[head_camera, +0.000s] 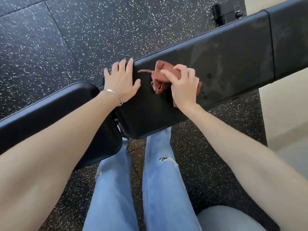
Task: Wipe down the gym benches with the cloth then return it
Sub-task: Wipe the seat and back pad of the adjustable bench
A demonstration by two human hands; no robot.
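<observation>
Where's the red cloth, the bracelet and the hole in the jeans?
red cloth [158,80]: head view, on its bunched folds lying on the bench.
bracelet [116,94]: head view, on the thin silver bands round the wrist.
hole in the jeans [167,159]: head view, on the frayed tear.

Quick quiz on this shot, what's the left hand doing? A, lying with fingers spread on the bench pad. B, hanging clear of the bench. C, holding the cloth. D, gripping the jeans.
A: the left hand lies open on the black bench pad, fingers reaching its far edge, while the right hand grips the reddish-brown cloth.
</observation>
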